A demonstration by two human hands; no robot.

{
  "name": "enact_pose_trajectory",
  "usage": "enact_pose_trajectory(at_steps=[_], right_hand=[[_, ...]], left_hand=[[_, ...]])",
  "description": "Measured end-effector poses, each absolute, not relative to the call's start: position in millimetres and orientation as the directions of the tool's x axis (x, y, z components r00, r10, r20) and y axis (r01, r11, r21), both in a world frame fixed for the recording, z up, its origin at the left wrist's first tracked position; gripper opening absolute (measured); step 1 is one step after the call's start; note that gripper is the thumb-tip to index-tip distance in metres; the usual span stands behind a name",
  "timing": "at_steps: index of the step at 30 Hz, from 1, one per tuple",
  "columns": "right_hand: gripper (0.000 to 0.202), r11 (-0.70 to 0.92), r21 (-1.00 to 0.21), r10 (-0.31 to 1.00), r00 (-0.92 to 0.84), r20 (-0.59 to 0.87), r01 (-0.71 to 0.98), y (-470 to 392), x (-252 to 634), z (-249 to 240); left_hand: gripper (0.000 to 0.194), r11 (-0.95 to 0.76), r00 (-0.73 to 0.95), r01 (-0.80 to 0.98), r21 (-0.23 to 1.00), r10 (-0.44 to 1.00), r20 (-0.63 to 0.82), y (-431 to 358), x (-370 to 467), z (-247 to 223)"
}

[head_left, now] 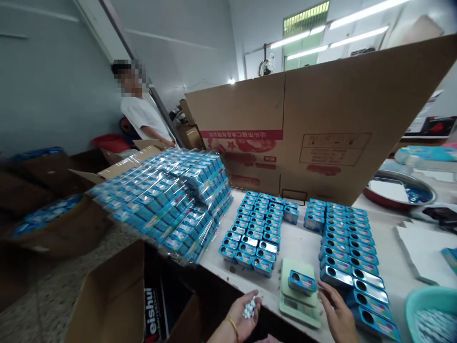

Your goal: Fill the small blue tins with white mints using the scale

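Several small white tablets (249, 308) lie in the cupped palm of my left hand (241, 317), palm up, just left of a pale green digital scale (298, 309). A yellow bracelet circles that wrist. On the scale's plate rests one blue tin (302, 281) with a dark round hole in its top. My right hand (335, 309) is beside the scale's right edge, fingers apart and holding nothing; I cannot tell whether a fingertip touches it. Rows of similar blue tins stand left of the scale (247, 243) and right of it (352, 247).
A turquoise basin (410, 305) of white tablets is at lower right. Plastic-wrapped blue packs (157, 200) are stacked on the left. A cardboard sheet (321, 109) stands behind the tins. An open carton (107, 290) sits below the table edge. A person in white (143, 114) stands far left.
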State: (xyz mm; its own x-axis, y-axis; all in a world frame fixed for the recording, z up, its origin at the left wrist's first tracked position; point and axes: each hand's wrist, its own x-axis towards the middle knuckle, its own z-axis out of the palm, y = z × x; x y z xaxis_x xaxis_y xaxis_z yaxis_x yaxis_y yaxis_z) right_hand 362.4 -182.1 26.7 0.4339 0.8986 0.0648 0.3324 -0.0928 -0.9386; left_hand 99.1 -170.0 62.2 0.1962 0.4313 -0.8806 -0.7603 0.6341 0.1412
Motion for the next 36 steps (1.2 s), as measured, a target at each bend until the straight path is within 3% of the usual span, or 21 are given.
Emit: enact_pose_trajectory(at_steps=[6, 14, 17, 22, 36], right_hand=[[0.036, -0.171, -0.932, 0.874, 0.485, 0.006, 0.319, -191.3, 381.2, 21.4], [0.038, -0.258, -0.940, 0.802, 0.592, -0.080, 0.222, -204.7, 388.8, 36.6], [0.043, -0.278, -0.954, 0.779, 0.607, -0.157, 0.110, -208.4, 386.4, 48.4], [0.043, -0.229, -0.973, 0.784, 0.589, -0.193, -0.014, -210.6, 388.7, 38.7], [0.035, -0.333, -0.935, 0.832, 0.504, -0.232, 0.120, -217.4, 386.6, 5.0]], left_hand=[[0.026, 0.654, 0.193, -0.734, 0.183, 0.460, -0.867, -174.7, 93.3, 56.5], [0.006, 0.651, 0.131, -0.718, 0.245, 0.473, -0.871, -172.4, 85.5, 59.8], [0.008, 0.657, 0.160, -0.730, 0.189, 0.433, -0.887, -165.3, 85.1, 62.4], [0.018, 0.607, 0.100, -0.760, 0.231, 0.462, -0.881, -154.3, 85.9, 52.7], [0.024, 0.671, 0.168, -0.711, 0.211, 0.453, -0.876, -176.2, 89.0, 40.6]])
